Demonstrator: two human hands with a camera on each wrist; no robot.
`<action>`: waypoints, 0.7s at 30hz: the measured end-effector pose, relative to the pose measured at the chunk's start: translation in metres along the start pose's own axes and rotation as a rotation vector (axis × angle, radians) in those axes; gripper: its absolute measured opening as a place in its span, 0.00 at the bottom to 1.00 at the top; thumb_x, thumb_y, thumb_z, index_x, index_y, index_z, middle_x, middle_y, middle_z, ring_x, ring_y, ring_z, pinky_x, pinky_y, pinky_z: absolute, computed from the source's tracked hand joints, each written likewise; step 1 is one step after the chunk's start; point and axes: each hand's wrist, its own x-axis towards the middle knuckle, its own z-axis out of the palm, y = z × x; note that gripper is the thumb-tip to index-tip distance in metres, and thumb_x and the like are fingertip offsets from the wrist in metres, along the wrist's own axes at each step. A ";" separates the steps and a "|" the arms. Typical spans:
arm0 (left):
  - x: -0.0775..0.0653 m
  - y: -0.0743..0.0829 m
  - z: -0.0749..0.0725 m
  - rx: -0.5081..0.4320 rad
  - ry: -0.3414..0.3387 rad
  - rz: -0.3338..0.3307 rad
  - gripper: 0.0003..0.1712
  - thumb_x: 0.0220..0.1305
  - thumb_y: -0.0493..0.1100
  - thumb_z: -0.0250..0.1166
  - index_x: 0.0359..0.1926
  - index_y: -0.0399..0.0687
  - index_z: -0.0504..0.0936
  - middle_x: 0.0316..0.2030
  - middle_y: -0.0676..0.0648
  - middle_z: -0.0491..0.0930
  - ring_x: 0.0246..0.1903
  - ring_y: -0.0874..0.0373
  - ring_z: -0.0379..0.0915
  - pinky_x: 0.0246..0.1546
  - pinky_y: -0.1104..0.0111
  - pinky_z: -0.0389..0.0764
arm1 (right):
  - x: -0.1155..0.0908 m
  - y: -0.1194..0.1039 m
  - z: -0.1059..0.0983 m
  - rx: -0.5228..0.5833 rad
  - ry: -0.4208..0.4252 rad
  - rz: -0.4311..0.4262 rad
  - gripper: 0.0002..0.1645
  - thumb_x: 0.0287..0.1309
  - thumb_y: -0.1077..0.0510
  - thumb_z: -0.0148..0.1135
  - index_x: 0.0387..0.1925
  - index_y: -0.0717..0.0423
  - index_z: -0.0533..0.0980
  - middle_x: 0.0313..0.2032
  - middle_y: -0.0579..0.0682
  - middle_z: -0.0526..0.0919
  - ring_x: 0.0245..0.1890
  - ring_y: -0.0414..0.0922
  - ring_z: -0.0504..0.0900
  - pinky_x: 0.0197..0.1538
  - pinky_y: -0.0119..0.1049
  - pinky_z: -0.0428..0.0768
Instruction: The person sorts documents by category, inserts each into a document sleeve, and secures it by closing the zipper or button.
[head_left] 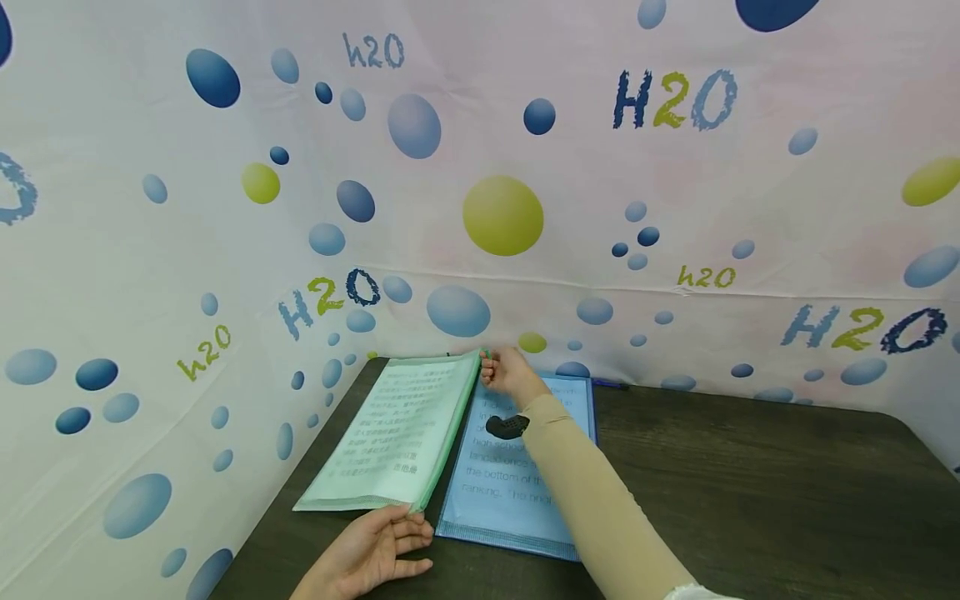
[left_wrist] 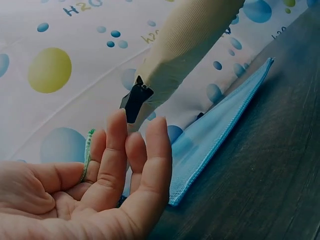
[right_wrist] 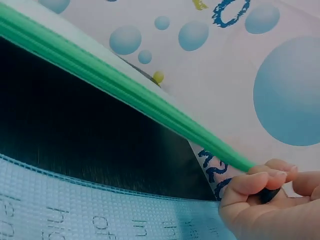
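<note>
A green mesh zip file pouch [head_left: 390,425] holding a printed sheet is tilted, its right side raised off the table. My left hand [head_left: 378,546] pinches its near right corner between thumb and index finger, the other fingers spread loosely; the green edge [left_wrist: 88,152] shows there in the left wrist view. At the far right corner, my right hand [head_left: 512,375] pinches the pouch, and the right wrist view shows the green zip edge [right_wrist: 150,112] running into its fingers. A blue mesh zip file pouch [head_left: 495,492] with English print lies flat alongside, partly hidden beneath my right forearm.
The dark wooden table [head_left: 750,500] extends to the right. A wall covering [head_left: 570,183] with printed bubbles rises behind and at the left. A thin dark blue item [head_left: 611,384] lies at the table's back edge. A black device [head_left: 507,427] sits at my right wrist.
</note>
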 end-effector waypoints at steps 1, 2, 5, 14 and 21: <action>0.000 -0.001 0.000 0.008 0.008 0.000 0.20 0.79 0.48 0.38 0.46 0.49 0.77 0.45 0.52 0.79 0.51 0.60 0.75 0.58 0.60 0.77 | 0.000 0.000 0.000 -0.019 0.011 0.003 0.18 0.77 0.54 0.28 0.41 0.55 0.66 0.22 0.45 0.59 0.19 0.40 0.52 0.29 0.32 0.53; 0.001 -0.001 0.000 0.015 0.015 0.000 0.19 0.78 0.49 0.39 0.46 0.49 0.77 0.45 0.52 0.79 0.52 0.60 0.74 0.58 0.60 0.77 | 0.000 0.000 0.000 -0.040 0.021 0.005 0.18 0.78 0.54 0.29 0.40 0.55 0.67 0.22 0.45 0.60 0.20 0.40 0.53 0.29 0.32 0.54; 0.002 -0.002 0.000 0.025 0.027 -0.004 0.18 0.78 0.49 0.41 0.46 0.50 0.77 0.46 0.52 0.78 0.52 0.59 0.74 0.58 0.60 0.76 | -0.001 0.002 0.000 -0.098 0.061 0.017 0.18 0.77 0.53 0.32 0.43 0.57 0.69 0.23 0.46 0.64 0.21 0.40 0.57 0.30 0.32 0.58; 0.002 0.000 -0.004 -0.146 0.080 0.007 0.18 0.78 0.48 0.39 0.41 0.51 0.76 0.41 0.54 0.79 0.46 0.61 0.75 0.56 0.63 0.76 | -0.009 0.005 0.000 -0.195 0.086 0.032 0.33 0.76 0.44 0.36 0.68 0.64 0.61 0.39 0.50 0.72 0.30 0.42 0.68 0.36 0.32 0.68; 0.003 -0.001 -0.005 -0.339 0.019 -0.046 0.26 0.78 0.56 0.35 0.38 0.52 0.78 0.36 0.55 0.80 0.42 0.63 0.77 0.55 0.68 0.76 | -0.023 0.004 -0.009 -0.204 0.046 0.011 0.34 0.76 0.43 0.36 0.69 0.62 0.60 0.36 0.50 0.73 0.28 0.41 0.70 0.33 0.32 0.71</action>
